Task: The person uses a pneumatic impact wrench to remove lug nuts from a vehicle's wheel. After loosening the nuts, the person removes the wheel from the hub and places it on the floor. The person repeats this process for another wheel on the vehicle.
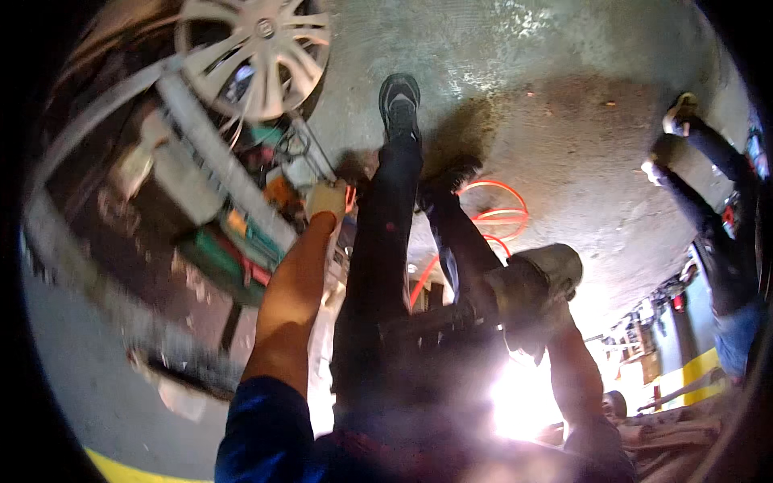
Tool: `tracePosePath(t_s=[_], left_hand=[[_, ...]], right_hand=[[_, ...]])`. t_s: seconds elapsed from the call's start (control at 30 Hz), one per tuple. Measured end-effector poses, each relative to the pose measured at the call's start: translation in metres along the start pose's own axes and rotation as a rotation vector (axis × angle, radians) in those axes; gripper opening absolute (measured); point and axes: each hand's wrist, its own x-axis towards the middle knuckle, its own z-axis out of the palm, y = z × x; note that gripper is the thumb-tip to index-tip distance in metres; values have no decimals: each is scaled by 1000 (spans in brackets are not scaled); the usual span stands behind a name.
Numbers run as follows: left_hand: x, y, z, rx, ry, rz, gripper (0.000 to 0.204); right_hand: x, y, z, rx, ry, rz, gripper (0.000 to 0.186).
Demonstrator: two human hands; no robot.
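Glossy silver plastic wheel cover, rough matt concrete floor, smooth orange rubbery hose, dull metal cylinder

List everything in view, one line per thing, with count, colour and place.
wheel cover: one, silver, top left, above the cart.
tool cart: one, grey, cluttered, left.
hose: one, orange, coiled on the floor, centre.
floor: grey concrete, stained.
metal part: one, dull grey, right of centre.
second person: one, dark clothes, right edge.
legs: two, dark trousers, dark shoes, centre.
left hand: gloved, reaching into the cart.
right hand: at the metal part, lost in glare.
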Motion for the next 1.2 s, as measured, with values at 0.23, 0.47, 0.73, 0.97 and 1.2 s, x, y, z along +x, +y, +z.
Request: tracePosePath(t_s=[0.23,0.47,0.73,0.97,1.2], left_hand=[[240,-15,98,205,124,-54,34],[335,-23,126,1392,-116,81,19],[403,-16,97,1680,-271,16,30],[410,-8,59,1955,-539,230,38],[186,92,97,914,-94,442,33]], right_hand=[[158,42,6,-125,13,-123,72],[227,45,-8,-171,70,-170,79],[249,11,-5,-168,110,-314,52],[239,84,7,-19,-4,-245,59],[129,42,-17,44,107,-121,48]])
